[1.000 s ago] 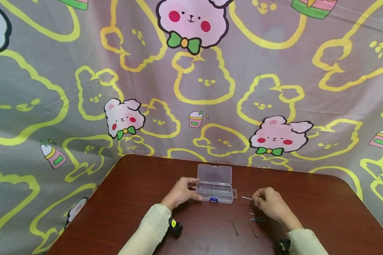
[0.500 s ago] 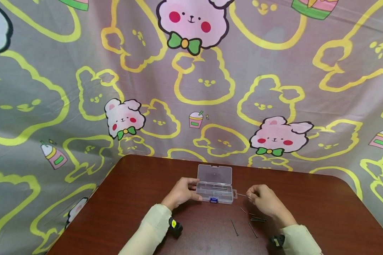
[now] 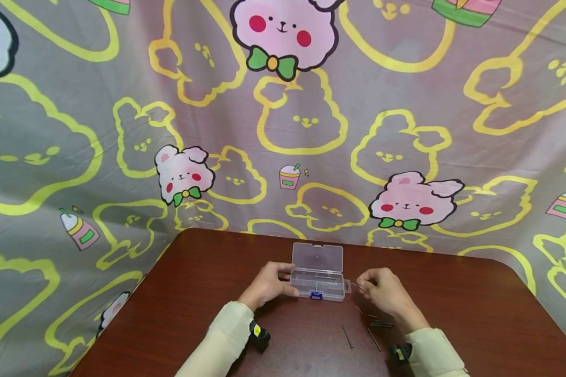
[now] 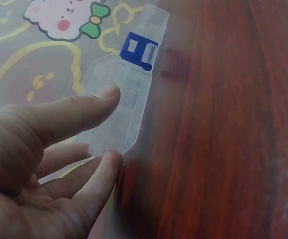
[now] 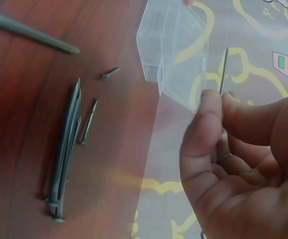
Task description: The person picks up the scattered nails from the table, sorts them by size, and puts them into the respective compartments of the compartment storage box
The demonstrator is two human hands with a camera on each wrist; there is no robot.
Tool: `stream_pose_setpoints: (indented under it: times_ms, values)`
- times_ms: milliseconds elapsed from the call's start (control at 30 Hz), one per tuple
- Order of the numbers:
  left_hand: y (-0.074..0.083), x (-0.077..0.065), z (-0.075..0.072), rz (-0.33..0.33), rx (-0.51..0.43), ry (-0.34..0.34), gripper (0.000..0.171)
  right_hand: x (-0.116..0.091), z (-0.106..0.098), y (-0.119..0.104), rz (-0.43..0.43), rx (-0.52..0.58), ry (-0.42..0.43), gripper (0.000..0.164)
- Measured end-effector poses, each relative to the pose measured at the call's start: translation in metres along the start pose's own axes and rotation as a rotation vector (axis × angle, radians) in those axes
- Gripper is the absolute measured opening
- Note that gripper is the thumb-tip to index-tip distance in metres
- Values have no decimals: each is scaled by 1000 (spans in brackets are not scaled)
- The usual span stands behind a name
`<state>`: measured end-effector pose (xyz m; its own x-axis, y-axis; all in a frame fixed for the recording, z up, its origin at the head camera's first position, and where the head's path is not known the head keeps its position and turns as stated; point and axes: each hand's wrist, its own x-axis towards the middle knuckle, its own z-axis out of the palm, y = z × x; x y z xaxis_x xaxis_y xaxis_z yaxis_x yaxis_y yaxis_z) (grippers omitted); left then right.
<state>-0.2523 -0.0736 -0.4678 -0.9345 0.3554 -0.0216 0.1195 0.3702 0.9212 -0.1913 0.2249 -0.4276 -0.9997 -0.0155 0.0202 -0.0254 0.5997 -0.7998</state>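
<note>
A clear plastic compartment box [image 3: 329, 298] stands with its lid [image 3: 317, 257] raised and a blue latch [image 3: 316, 296] at its front. My left hand [image 3: 267, 286] grips the box's left end, thumb at the front and fingers at the far side; in the left wrist view its fingertips touch the clear wall [image 4: 134, 114]. Just right of the box, my right hand [image 3: 383, 291] pinches a thin nail [image 5: 224, 69] between thumb and forefinger. The nail's free end points toward the box. A thin nail [image 3: 324, 278] lies in a rear compartment.
Several loose nails lie on the brown table [image 3: 207, 262] in front of the right hand: a dark bunch [image 3: 382, 324], two long ones, a left nail [image 3: 347, 336] and a right nail [image 3: 374, 339], and smaller ones. A patterned curtain [image 3: 264, 209] hangs behind the table.
My right hand has moved left with the nail, from over the table to beside the box's right end. The left hand and the box have stayed put.
</note>
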Motion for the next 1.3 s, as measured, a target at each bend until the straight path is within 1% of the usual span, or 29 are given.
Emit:
stream_pose_setpoints:
  times_ms: [133,400,633,767,967,1300]
  values:
    - [-1,0,0,2,2,0,71,0,3,-2,7,29,11,10]
    - [-3,1,0,9,-4,-2,70,2,7,-4,-5,43,-15,11]
    - [-2,1,0,-1,3,0,71,3,11,-8,-25,18,-36,13]
    - [-3,1,-1,5,5,1,71,5,14,-8,-28,7,-42,13]
    - [-3,0,-1,10,2,-2,71,4,16,-8,-45,-6,-39,12]
    - [-2,0,-1,10,0,-7,72,6,20,-9,-54,-39,-30,14]
